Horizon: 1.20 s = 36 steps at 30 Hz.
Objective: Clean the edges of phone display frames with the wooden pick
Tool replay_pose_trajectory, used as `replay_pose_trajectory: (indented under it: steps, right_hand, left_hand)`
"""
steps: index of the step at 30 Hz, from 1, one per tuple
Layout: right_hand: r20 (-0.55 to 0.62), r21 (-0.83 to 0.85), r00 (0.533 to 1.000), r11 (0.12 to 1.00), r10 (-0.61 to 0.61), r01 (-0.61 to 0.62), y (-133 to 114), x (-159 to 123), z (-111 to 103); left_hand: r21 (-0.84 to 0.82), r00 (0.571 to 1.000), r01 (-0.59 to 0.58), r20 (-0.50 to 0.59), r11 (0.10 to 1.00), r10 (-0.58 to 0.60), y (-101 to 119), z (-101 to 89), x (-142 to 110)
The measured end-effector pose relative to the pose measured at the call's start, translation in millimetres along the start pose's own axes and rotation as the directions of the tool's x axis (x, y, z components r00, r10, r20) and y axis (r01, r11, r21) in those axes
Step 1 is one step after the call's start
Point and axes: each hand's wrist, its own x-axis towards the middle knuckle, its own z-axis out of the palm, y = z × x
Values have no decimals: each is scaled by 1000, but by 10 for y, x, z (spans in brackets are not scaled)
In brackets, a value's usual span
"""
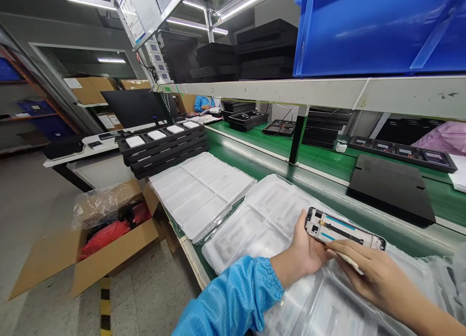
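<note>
A phone part [344, 228] is held, its inside left bare.
At four o'clock, it is gripped by the left hand [306, 248]; whether the right hand's [380, 273] grip is closed on it cannot be told. Blue strips [340, 222] are seen inside, so the work seems half done, with closing up left. Clear trays [204, 193] are spread on the desk [203, 259] toward nine o'clock.

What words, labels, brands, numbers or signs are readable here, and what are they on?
No text can be read with certainty.
Printed sheet on the overhead panel: too blurred to read.
White label on the cardboard box: too small to read.
White blocks below the sheet: any marks too small to read.
Phone frame in the left hand: any tiny print unreadable.
</note>
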Motion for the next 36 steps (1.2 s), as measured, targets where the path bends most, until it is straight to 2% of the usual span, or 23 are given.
replay_pose_trajectory:
  steps: [4,12,17,25,27,32,36]
  right_hand:
    - [-26,91,997,993,75,-72,-11,47,-11]
    - [-17,160,995,982,100,-96,1,45,-19]
    - [-46,133,996,989,76,-69,4,46,-23]
    - [1,-10,999,999,-44,44,25,-33,4]
    - [2,-3,999,999,-47,47,28,-42,9]
    - [-26,112,999,993,40,-37,18,27,-24]
    - [-64,131,992,987,107,-98,6,67,-47]
  left_hand:
    - [-29,1000,2,1,1000,-2,10,24,-21]
    - [-53,1000,0,-5,999,0,15,29,-27]
    - [-61,1000,4,-20,998,-5,14,48,-31]
    - [1,999,43,-11,999,-43,18,13,-23]
    - [15,999,46,-7,999,-46,16,-7,-12]
    - [3,1000,1,6,1000,-1,12,5,-12]
    - [5,1000,-15,3,1000,15,13,30,-33]
